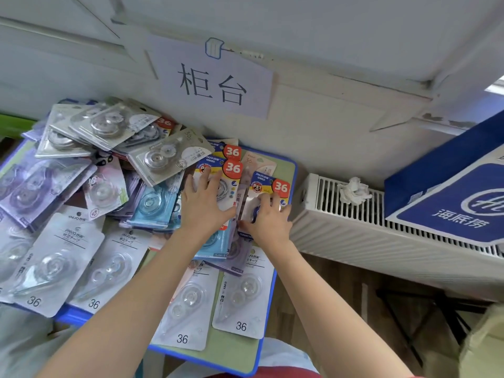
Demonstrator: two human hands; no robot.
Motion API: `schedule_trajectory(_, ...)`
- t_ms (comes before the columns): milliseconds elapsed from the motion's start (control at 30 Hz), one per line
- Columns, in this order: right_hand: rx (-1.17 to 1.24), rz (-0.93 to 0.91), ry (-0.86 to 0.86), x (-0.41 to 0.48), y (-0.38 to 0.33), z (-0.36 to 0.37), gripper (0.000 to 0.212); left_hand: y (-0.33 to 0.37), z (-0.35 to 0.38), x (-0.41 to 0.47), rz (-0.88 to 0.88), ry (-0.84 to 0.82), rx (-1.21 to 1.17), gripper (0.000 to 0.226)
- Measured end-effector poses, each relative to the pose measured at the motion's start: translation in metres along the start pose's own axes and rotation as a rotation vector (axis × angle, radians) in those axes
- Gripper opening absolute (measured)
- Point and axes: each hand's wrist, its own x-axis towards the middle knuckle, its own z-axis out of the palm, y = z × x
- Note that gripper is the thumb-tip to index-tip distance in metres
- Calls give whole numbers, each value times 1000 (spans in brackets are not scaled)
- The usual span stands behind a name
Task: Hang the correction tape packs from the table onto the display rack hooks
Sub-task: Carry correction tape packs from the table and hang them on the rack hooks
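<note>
Correction tape packs (81,186) lay heaped on worktop (234,350) | none seen hung (rack out of view) | left hand (203,205) fingers spread flat on pile | right hand (268,221) fingers gripped one pack (261,186)

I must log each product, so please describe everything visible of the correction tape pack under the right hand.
The correction tape pack is a flat card with a clear blister. Its header is blue and yellow, with a red circle printed 36. It lies face up near the far right corner of the table, on other packs. The right hand grips its lower part.
</note>
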Motion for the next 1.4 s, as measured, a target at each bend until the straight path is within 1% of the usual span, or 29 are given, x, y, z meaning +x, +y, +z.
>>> schedule_trajectory(100, 28, -1, -13, 1, 0, -1, 84, -3, 0, -5, 16, 4, -1, 88)
schedule_trajectory(200, 77, 4, -5, 3, 0, -4, 81, -8, 1, -9, 33, 15, -11, 88)
schedule_trajectory(300, 122, -12, 24, 3, 2, -8, 75, -11, 2, -11, 38, 19, -26, 88)
schedule_trajectory(433, 153, -112, 81, -5, -2, -6, 59, -11, 1, -13, 51, 32, -42, 85)
schedule_trajectory(500, 131, -141, 81, -11, -3, -2, 58, -11, 1, -14, 52, 31, -53, 84)
schedule_trajectory(633, 102, -174, 80, -19, 1, 2, 62, -12, 0, -16, 54, 27, -53, 83)
schedule_trajectory(733, 85, -210, 65, -23, 2, 6, 75, -13, -1, -18, 54, 19, -62, 84)
schedule_trajectory(800, 74, -201, 74, -25, 1, 9, 80, -12, -2, -19, 47, 12, -71, 91)
schedule_trajectory(867, 94, -201, 101, -27, -2, 13, 73, -11, -5, -21, 43, 3, -68, 102)
schedule_trajectory(900, 101, -205, 113, -29, -4, 14, 69, -11, -5, -21, 41, 1, -68, 101)
schedule_trajectory(967, 98, -202, 108, -34, -8, 17, 66, -10, -4, -21, 44, 5, -64, 88)
schedule_trajectory(1033, 80, -200, 74, -38, -10, 19, 75, -10, -4, -22, 52, 29, -60, 83)
schedule_trajectory(1100, 22, -201, 12, -39, -9, 18, 88, -11, -4, -23, 58, 41, -57, 83)
schedule_trajectory(1200, -47, -197, -60, -44, -7, 15, 99, -13, -3, -28, 69, 44, -48, 82)
schedule_trajectory(1267, -43, -194, -52, -48, -7, 15, 100, -14, -3, -31, 69, 43, -51, 82)
schedule_trajectory(1400, 4, -199, -24, -52, -5, 15, 96, -18, -3, -38, 65, 18, -32, 84)
